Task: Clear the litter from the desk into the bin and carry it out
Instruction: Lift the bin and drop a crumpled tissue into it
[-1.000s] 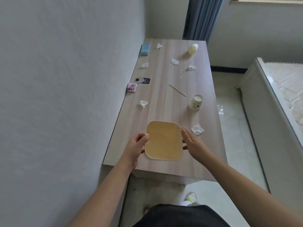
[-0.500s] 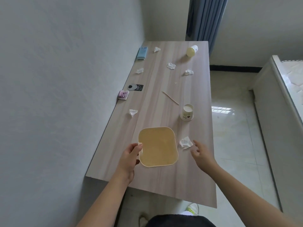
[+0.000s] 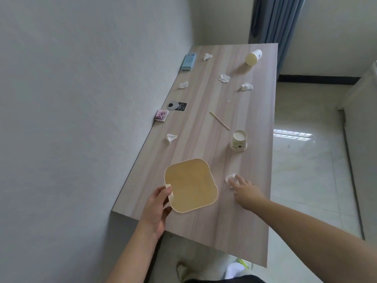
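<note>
A cream square bin [image 3: 191,184] stands empty on the near part of the wooden desk [image 3: 214,227]. My left hand [image 3: 158,203] grips its left rim, thumb over the edge. To the right of the bin, my right hand [image 3: 245,190] reaches forward with its fingertips on a crumpled white tissue [image 3: 230,177]. Several more tissues lie around, such as one [image 3: 171,138] left of centre and one [image 3: 224,78] farther back. An upright paper cup [image 3: 238,140], a wooden stick [image 3: 219,120] and a tipped-over cup [image 3: 253,57] also lie on the desk.
The desk's left edge runs along a white wall. Against it lie a blue pack [image 3: 188,61], a pink box [image 3: 161,115] and a black sticker [image 3: 177,106]. Shiny tiled floor [image 3: 302,160] runs along the right, and a curtain [image 3: 275,21] hangs at the far end.
My right hand let go of the bin's right side and moved right and forward onto the tissue. The left hand kept hold of the bin, and the view shifted closer.
</note>
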`<action>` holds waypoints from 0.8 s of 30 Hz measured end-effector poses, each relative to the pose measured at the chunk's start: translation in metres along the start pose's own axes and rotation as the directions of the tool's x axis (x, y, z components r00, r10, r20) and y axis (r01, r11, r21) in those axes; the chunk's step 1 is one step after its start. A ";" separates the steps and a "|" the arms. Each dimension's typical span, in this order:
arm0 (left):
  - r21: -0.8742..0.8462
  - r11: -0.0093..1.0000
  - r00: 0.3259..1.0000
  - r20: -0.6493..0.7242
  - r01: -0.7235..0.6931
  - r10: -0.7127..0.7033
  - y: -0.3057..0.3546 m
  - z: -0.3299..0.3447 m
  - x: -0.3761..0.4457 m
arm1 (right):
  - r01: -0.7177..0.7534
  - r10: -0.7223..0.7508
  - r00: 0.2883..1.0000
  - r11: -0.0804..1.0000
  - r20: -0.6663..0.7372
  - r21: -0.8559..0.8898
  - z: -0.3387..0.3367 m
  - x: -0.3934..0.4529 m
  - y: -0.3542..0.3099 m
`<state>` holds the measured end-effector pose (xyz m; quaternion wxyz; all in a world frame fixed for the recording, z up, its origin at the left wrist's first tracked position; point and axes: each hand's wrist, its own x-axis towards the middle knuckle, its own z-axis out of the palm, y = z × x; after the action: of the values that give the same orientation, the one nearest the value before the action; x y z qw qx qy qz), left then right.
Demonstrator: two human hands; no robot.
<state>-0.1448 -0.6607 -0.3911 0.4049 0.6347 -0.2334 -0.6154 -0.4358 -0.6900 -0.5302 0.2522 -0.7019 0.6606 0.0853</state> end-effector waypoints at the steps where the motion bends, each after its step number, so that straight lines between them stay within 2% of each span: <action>1: -0.007 1.000 1.000 0.000 -0.005 0.005 -0.001 -0.001 -0.001 | 0.012 -0.012 1.000 0.999 -0.023 -0.032 0.002 -0.001 0.001; 4: -0.018 1.000 1.000 -0.005 -0.007 0.007 -0.005 -0.001 -0.002 | 0.017 -0.027 0.993 0.997 -0.119 -0.082 0.004 -0.005 0.005; 6: -0.016 1.000 1.000 0.004 0.003 -0.003 -0.007 0.001 -0.002 | 0.034 -0.045 0.990 0.996 -0.130 -0.085 0.005 -0.011 0.008; 8: -0.001 1.000 1.000 0.030 0.004 -0.004 -0.008 0.004 -0.001 | 0.019 -0.018 0.992 1.000 -0.124 0.007 0.005 -0.021 0.010; 10: 0.009 1.000 0.998 0.056 -0.003 0.003 -0.007 0.007 -0.001 | -0.047 0.077 0.985 0.982 -0.156 0.183 0.005 -0.034 0.009; 13: 0.036 0.999 0.993 0.117 -0.020 0.016 -0.002 0.010 -0.003 | -0.085 0.225 0.949 0.858 -0.221 0.507 -0.008 -0.056 -0.001; 15: 0.041 0.999 0.987 0.158 -0.029 0.022 0.000 0.008 -0.004 | -0.063 0.317 0.912 0.735 -0.260 0.675 -0.027 -0.072 -0.017; 17: 0.069 0.997 0.983 0.184 -0.030 0.017 0.005 0.006 -0.006 | 0.005 0.431 0.846 0.582 -0.314 0.813 -0.047 -0.089 -0.037; 18: 0.086 0.996 0.981 0.195 -0.035 0.018 0.008 0.004 -0.007 | 0.060 0.477 0.800 0.540 -0.364 0.840 -0.058 -0.099 -0.047; 20: 0.109 0.993 0.974 0.224 -0.050 0.024 0.011 0.000 -0.011 | 0.165 0.490 0.722 0.563 -0.489 0.809 -0.078 -0.116 -0.068; 22: 0.126 0.990 0.966 0.259 -0.061 0.027 0.011 -0.005 -0.015 | 0.270 0.392 0.697 0.632 -0.600 0.727 -0.093 -0.131 -0.090; 24: 0.143 0.987 0.957 0.291 -0.067 0.023 0.011 -0.012 -0.016 | 0.375 0.233 0.706 0.677 -0.668 0.633 -0.098 -0.143 -0.112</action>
<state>-0.1332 -0.6511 -0.3735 0.3311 0.5618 -0.3504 -0.6723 -0.3638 -0.6097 -0.3541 0.2424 -0.5445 0.6504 -0.4708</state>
